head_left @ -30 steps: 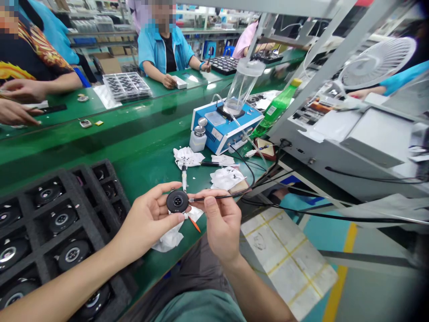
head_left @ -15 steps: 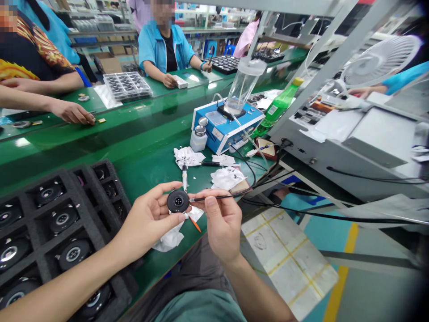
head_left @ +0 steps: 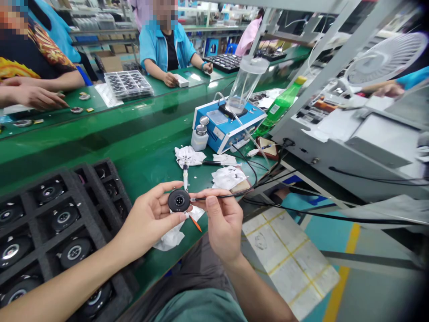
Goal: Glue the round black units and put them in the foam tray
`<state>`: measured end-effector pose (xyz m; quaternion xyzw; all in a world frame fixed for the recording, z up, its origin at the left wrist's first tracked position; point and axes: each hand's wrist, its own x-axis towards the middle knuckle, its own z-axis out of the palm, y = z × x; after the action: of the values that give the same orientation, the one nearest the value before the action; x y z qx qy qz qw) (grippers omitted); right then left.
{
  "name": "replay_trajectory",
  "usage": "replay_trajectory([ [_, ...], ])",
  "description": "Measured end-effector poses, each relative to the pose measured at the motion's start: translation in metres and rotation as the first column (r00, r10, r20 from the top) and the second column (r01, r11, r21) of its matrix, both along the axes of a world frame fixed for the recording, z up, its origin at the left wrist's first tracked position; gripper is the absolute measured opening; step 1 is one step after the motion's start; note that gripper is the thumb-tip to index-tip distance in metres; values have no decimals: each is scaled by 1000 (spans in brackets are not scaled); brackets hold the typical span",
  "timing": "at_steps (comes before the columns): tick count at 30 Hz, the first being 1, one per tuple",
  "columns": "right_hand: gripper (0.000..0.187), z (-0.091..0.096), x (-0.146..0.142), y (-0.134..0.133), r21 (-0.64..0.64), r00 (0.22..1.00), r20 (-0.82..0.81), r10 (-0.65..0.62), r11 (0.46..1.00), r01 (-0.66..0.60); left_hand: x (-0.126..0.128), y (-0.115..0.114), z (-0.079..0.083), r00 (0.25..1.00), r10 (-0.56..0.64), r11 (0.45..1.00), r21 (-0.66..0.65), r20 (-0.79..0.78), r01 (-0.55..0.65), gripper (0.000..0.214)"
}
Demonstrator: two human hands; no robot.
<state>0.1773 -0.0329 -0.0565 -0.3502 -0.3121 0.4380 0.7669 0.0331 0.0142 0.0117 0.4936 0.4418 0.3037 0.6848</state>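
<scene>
My left hand [head_left: 147, 214] grips a round black watch case [head_left: 178, 201] by its edge, between thumb and fingers. Its flat face is turned to me, with a ring of small metal dots at its centre. From the right, my right hand [head_left: 223, 223] pinches a thin black pen-like tool [head_left: 231, 195] with a pale tip. That tip is close to the case's right edge; whether it touches, I cannot tell. Below my fingers lie crumpled white tissue [head_left: 170, 237] and an orange pointed stick [head_left: 195, 223]. A syringe [head_left: 185, 175] rests just beyond the case.
Dark foam trays [head_left: 72, 183] of similar round cases stand at left. Ahead are a blue machine [head_left: 223, 138], a pump bottle [head_left: 199, 136], stained tissues [head_left: 228, 177] and a green bottle [head_left: 281, 107]. Black cables [head_left: 264, 181] run off to the right. Co-workers sit across the green bench [head_left: 144, 129].
Both my hands keep their hold on the case and the tool, almost unmoved. At left, a co-worker's hand has drawn back leftward. The view has shifted slightly.
</scene>
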Motion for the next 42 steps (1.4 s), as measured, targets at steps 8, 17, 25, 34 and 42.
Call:
replay_trajectory([
  [8, 8, 0, 0, -1, -7, 1000, 13, -2, 1000, 2, 0, 0, -1, 1000, -7, 1000, 3, -1, 7, 72],
  [17, 7, 1, -1, -1, -21, 1000, 2, -1, 1000, 1, 0, 0, 0, 1000, -5, 1000, 0, -1, 5, 72],
  [25, 8, 0, 0, -1, -24, 1000, 12, 3, 1000, -3, 0, 0, -1, 1000, -16, 1000, 7, -13, 16, 71],
  [34, 7, 0, 0, -1, -23, 1000, 12, -1, 1000, 2, -1, 0, 1, 1000, -14, 1000, 4, -13, 14, 71],
  [42, 8, 1, -1, -2, -28, 1000, 18, -5, 1000, 5, 0, 0, 0, 1000, -18, 1000, 10, -6, 18, 69],
])
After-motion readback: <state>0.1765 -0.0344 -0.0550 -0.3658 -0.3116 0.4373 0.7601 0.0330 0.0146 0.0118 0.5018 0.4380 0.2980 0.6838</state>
